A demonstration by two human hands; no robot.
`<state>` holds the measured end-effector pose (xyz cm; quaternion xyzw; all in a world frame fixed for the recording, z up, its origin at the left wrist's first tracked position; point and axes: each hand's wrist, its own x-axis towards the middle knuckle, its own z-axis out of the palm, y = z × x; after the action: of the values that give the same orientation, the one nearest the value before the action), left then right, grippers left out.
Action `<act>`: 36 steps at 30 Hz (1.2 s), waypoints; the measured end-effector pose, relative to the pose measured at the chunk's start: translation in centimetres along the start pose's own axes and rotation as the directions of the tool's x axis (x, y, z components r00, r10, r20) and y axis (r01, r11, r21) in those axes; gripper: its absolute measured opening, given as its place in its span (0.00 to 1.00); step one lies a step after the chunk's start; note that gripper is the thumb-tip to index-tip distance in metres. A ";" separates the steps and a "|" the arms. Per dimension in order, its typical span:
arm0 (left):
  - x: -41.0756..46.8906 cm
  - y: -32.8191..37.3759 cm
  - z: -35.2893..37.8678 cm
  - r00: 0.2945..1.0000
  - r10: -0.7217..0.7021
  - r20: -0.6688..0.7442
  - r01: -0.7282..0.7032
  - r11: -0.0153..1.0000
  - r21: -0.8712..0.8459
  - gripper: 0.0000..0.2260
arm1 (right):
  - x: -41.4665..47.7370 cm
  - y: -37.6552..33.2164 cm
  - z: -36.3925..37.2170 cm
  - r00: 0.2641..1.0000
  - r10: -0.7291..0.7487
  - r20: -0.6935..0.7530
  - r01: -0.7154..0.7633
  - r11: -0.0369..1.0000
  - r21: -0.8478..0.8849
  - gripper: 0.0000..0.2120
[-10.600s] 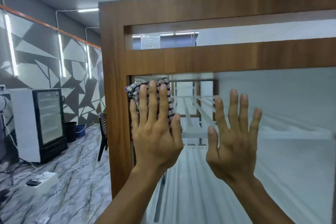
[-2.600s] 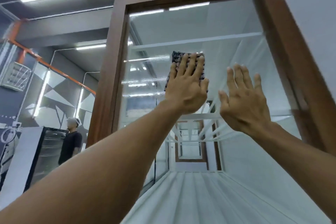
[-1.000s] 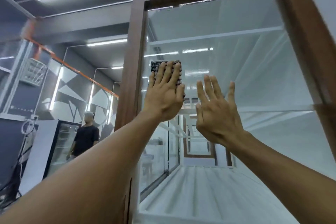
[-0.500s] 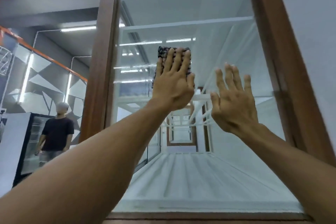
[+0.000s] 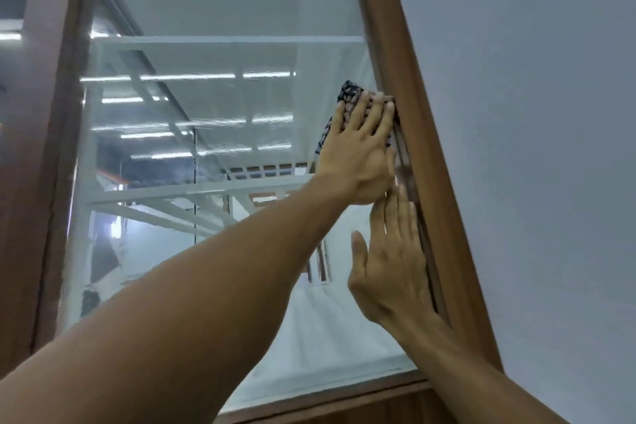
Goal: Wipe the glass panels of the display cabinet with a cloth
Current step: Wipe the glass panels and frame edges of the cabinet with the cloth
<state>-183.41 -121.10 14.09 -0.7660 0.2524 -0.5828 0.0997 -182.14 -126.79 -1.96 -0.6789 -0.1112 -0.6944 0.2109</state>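
A tall glass panel (image 5: 206,148) of the display cabinet fills the view, set in a brown wooden frame (image 5: 413,113). My left hand (image 5: 361,151) presses a dark checked cloth (image 5: 349,93) flat against the glass, hard up against the right side of the frame. Only the cloth's top and left edge show past my fingers. My right hand (image 5: 395,268) lies flat and empty on the glass just below the left one, fingers together beside the frame.
A plain grey-white wall (image 5: 533,148) stands right of the frame. White shelves (image 5: 223,41) and ceiling light reflections show behind the glass. The frame's bottom rail (image 5: 327,403) runs under the panel.
My left hand has slid the cloth from the middle of the panel to its right edge. My right hand moved right and lower, under the left. The view shifted right, losing the person at the left.
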 end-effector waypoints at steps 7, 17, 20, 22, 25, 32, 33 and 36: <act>-6.5 -0.9 0.1 0.975 0.213 0.065 -0.213 0.977 0.001 0.27 | -2.8 0.5 -0.4 0.997 -0.047 0.058 0.051 0.996 -0.078 0.31; -12.0 -12.3 -2.2 0.993 -0.110 -0.038 0.110 0.994 0.004 0.30 | 3.0 -6.1 2.4 0.965 -0.184 0.185 0.212 0.966 -0.148 0.32; -14.0 -15.1 -3.1 0.980 -0.192 -0.056 0.191 0.981 -0.027 0.30 | 3.9 -9.0 3.5 0.948 -0.221 0.228 0.254 0.959 -0.124 0.33; -15.3 -16.9 -3.5 0.966 -0.248 -0.068 0.245 0.968 -0.053 0.30 | 3.8 -10.7 4.1 0.929 -0.275 0.247 0.305 0.947 -0.096 0.32; -17.0 -18.9 -4.0 0.947 -0.308 -0.093 0.303 0.951 -0.067 0.30 | 3.4 -12.5 5.0 0.906 -0.345 0.247 0.374 0.924 -0.081 0.33; -21.1 -22.1 -4.4 0.889 -0.428 -0.161 0.418 0.904 -0.090 0.30 | 3.4 -13.6 6.0 0.898 -0.366 0.246 0.394 0.916 -0.078 0.35; -21.4 -21.5 -4.1 0.873 -0.456 -0.171 0.446 0.890 -0.097 0.30 | 3.4 -13.4 6.0 0.898 -0.370 0.240 0.396 0.916 -0.069 0.34; -21.1 -17.9 -3.2 0.872 -0.463 -0.155 0.448 0.885 -0.123 0.31 | 3.5 -13.0 5.7 0.898 -0.383 0.218 0.399 0.916 -0.034 0.34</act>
<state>-185.64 -94.72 5.24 -0.7515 0.0966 -0.6456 -0.0958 -182.77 -113.25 3.57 -0.7188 -0.2397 -0.6520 0.0277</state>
